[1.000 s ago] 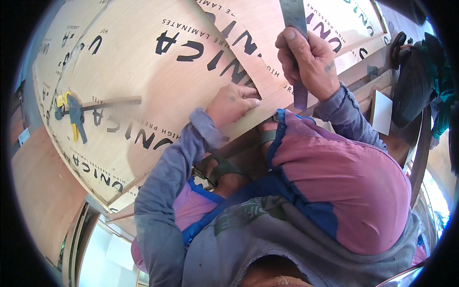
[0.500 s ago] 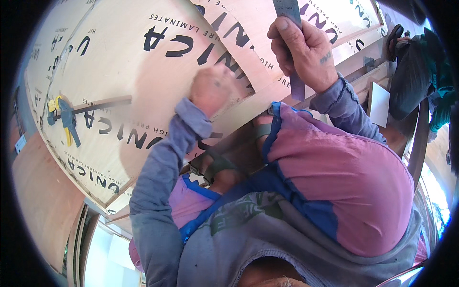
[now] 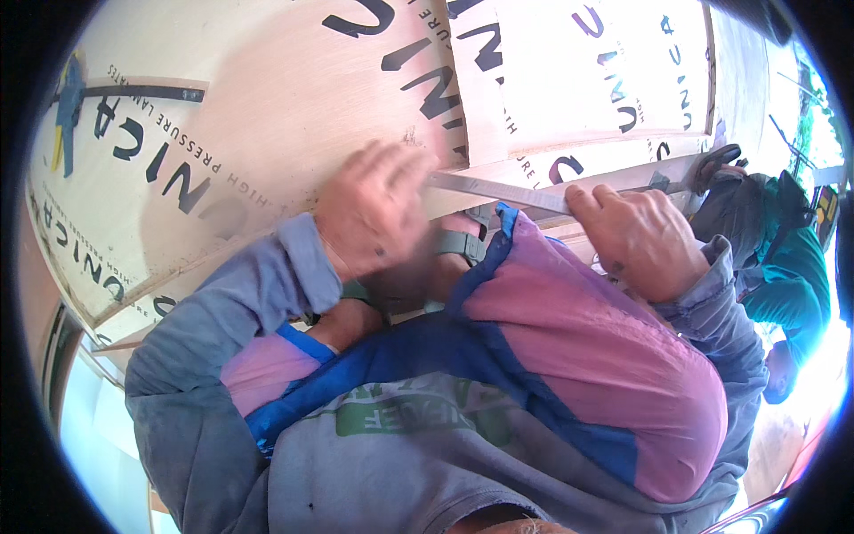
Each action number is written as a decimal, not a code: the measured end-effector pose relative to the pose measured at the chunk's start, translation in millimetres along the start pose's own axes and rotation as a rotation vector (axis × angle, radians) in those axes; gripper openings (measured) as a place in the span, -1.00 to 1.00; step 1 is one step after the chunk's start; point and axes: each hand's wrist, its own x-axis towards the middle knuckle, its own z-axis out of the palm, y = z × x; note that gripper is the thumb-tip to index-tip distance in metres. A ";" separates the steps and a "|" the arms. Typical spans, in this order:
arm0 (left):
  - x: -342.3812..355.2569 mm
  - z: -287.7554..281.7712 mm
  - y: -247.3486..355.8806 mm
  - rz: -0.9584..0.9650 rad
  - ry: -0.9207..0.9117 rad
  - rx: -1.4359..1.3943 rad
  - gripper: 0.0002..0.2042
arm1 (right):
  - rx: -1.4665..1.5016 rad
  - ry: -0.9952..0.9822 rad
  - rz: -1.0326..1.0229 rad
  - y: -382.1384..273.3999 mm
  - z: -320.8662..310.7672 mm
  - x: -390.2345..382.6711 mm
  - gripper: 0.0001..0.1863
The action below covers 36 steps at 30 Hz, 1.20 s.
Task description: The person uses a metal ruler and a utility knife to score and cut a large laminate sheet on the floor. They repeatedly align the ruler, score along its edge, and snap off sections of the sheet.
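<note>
A long metal ruler (image 3: pixel 503 190) lies low over the near edge of a pale laminate-faced board (image 3: pixel 294 107), slanting slightly down to the right. My right hand (image 3: pixel 640 238) is closed on the ruler's right end, thumb and fingers gripping it. At the ruler's left end is my left hand (image 3: pixel 378 209), over the board's near edge. Its fingers are blurred by motion, so whether they hold the ruler does not show. Beside the ruler, a narrower strip of board (image 3: pixel 485 80) overlaps the large board, their edges meeting near its left end.
A blue and yellow bar clamp (image 3: pixel 69 111) sits at the board's far left, its dark bar reaching inward. My bent knees in pink and blue trousers (image 3: pixel 578 347) are close below the board's edge. Another person in a green top (image 3: pixel 792 258) is at the right.
My right hand has lowered the ruler from upright to lying along the board's edge. My left hand has come down toward the ruler's left end. My view has shifted.
</note>
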 end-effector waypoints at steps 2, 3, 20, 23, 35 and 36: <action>-0.1 11.8 10.8 -0.018 -0.002 -0.030 -0.70 | -0.005 0.022 -0.047 -2.8 -0.9 8.0 -0.77; 0.3 15.5 13.0 -0.022 -0.008 -0.045 -0.70 | -0.002 -0.002 -0.025 -3.8 -1.1 10.4 -0.78; 23.8 35.4 -1.1 -0.064 0.005 -0.272 -0.87 | -0.112 -0.009 0.080 -8.5 -13.5 -1.6 -0.92; 25.4 29.2 -5.7 -0.080 -0.043 -0.277 -0.89 | -0.100 -0.110 0.099 -8.7 -23.0 0.8 -0.92; 26.3 15.8 -9.1 -0.214 0.116 -0.297 -0.79 | 0.294 0.039 0.096 22.3 13.7 -8.6 -0.87; 23.4 12.6 -13.1 -0.292 0.129 -0.282 -0.77 | 0.452 0.052 0.258 26.2 5.1 -7.7 -0.77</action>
